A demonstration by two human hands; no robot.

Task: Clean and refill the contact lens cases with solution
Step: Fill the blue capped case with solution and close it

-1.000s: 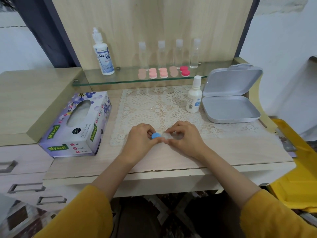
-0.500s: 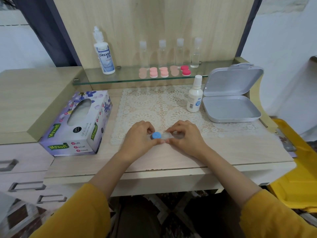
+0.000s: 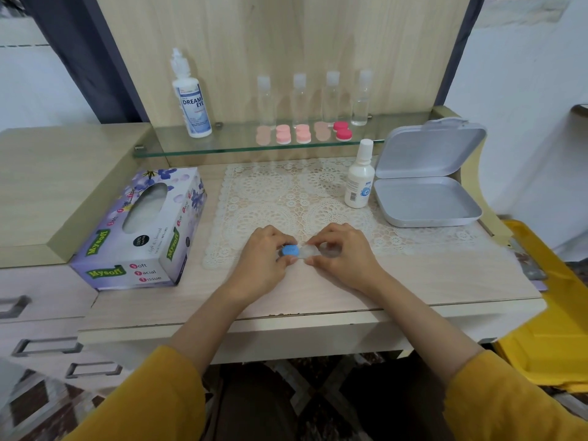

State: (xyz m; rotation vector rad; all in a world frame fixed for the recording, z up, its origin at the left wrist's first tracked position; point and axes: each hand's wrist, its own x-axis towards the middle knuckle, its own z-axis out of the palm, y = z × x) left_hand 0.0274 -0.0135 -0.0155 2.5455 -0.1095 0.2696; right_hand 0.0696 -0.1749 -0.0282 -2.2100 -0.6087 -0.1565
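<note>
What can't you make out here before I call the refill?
All head view.
Lens case: its right well is hidden under the right hand; capped or open, unclear.
Blue cap: the grip of the left hand covers its rim; tight or loosened, unclear.
Small white bottle: label print too small to read.
Yellow bin: cut off by the right edge.

Clear lens case [image 3: 310, 252], blue cap [image 3: 290, 250] on left end, at lace mat [image 3: 286, 192] near edge
</note>
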